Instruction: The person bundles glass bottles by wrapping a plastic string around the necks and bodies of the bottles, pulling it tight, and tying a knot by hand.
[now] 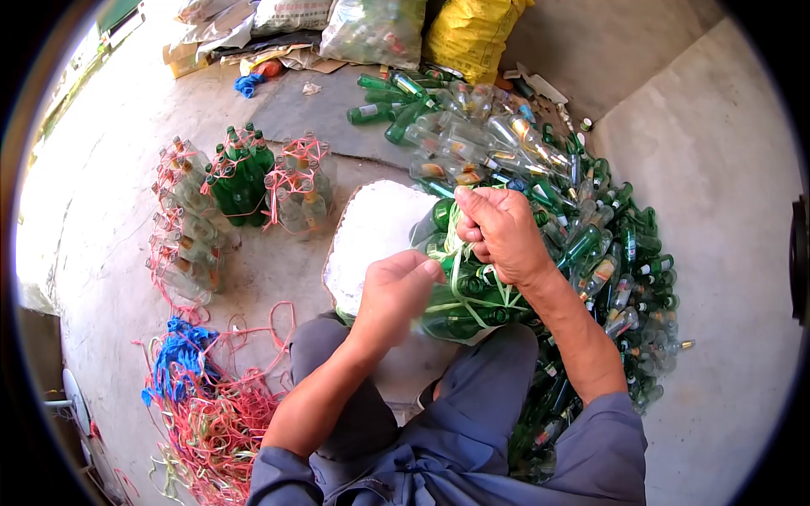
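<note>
My right hand [504,238] is closed in a fist around light green plastic twine [458,268]. The twine runs down from it and criss-crosses the necks of a cluster of green glass bottles [454,324] in front of my knees. My left hand [393,295] is to the left of the bottles, its thumb pressed onto curled fingers and its lower side blurred. Whatever it may hold is hidden. Behind the hands, a white padded surface [369,226] lies partly under the bottles.
A large heap of loose bottles [591,253] spreads along the right wall. Tied bundles of clear bottles [187,232] and green bottles [240,181] stand at left. Tangled red twine [224,422] and blue strips [181,358] lie lower left. Filled sacks [375,29] line the back.
</note>
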`<act>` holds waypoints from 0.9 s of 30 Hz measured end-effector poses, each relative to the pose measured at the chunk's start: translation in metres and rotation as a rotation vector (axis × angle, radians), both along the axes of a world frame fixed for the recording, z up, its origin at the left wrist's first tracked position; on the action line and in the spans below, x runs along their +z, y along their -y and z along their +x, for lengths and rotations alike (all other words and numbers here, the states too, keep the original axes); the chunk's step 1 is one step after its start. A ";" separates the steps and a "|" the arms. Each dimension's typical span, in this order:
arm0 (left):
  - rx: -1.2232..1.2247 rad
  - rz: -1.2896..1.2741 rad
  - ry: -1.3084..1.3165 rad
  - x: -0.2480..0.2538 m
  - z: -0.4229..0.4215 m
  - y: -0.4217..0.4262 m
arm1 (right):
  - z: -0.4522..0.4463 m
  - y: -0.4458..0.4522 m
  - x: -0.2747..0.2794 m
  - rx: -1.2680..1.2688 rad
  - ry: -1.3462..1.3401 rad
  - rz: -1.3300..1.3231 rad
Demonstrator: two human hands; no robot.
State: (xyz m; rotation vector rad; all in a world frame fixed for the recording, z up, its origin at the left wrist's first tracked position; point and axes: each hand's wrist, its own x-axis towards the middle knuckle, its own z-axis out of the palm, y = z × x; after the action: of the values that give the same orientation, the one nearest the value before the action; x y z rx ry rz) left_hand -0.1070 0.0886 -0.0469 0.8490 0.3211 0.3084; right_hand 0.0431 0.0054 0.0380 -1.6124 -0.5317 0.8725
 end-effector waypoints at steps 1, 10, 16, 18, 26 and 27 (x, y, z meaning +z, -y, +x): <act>0.000 -0.001 0.003 0.001 0.000 0.000 | -0.001 0.000 0.001 -0.003 0.012 0.004; 0.016 0.003 -0.023 0.001 -0.003 0.003 | -0.001 0.006 0.001 0.009 0.042 0.006; 0.036 -0.075 0.008 0.000 -0.013 -0.001 | -0.028 0.032 0.008 0.131 0.052 0.123; 0.011 -0.073 0.005 0.002 -0.014 -0.005 | -0.041 0.039 0.000 0.130 0.156 0.149; 0.007 -0.069 0.038 -0.017 -0.010 -0.005 | -0.087 0.050 -0.025 0.201 0.508 0.176; 0.017 -0.060 0.067 -0.019 -0.009 -0.004 | -0.089 0.049 -0.028 0.209 0.565 0.210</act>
State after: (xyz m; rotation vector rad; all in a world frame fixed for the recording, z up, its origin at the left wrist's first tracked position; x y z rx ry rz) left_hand -0.1156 0.0925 -0.0664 0.7758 0.2737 0.3410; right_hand -0.0463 -0.0433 0.0095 -1.6194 -1.1654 0.4769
